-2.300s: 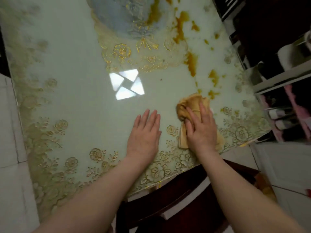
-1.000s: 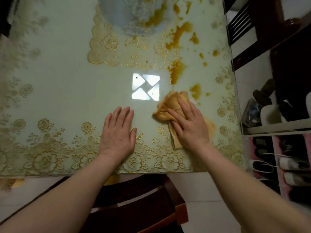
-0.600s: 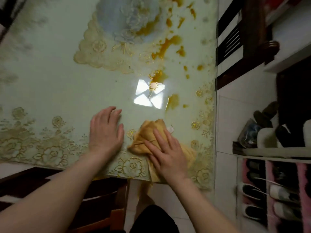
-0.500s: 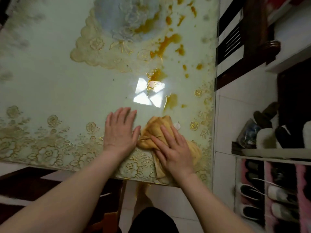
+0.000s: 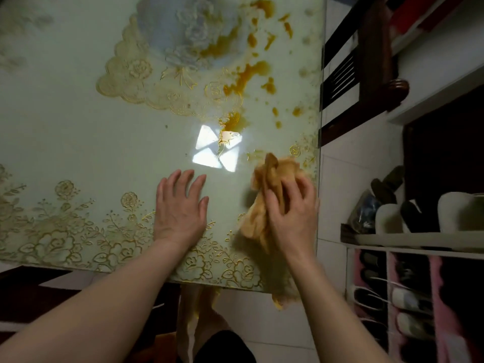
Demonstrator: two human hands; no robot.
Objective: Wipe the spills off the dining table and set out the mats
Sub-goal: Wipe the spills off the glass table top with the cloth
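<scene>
Two hands point(image 5: 180, 205) near table edge point(image 5: 209, 280)

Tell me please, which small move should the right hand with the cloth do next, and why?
Probably push the cloth forward, away from the body, onto the nearest orange spill beside the bright light reflection. The right hand grips the bunched cloth near the table's right edge, the surface around it looks mostly wiped, and many orange spills remain farther up. The left hand lies flat, bracing.

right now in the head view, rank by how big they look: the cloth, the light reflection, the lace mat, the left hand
1. lace mat
2. left hand and cloth: similar, and the cloth is partly hidden by the right hand
3. light reflection
</scene>
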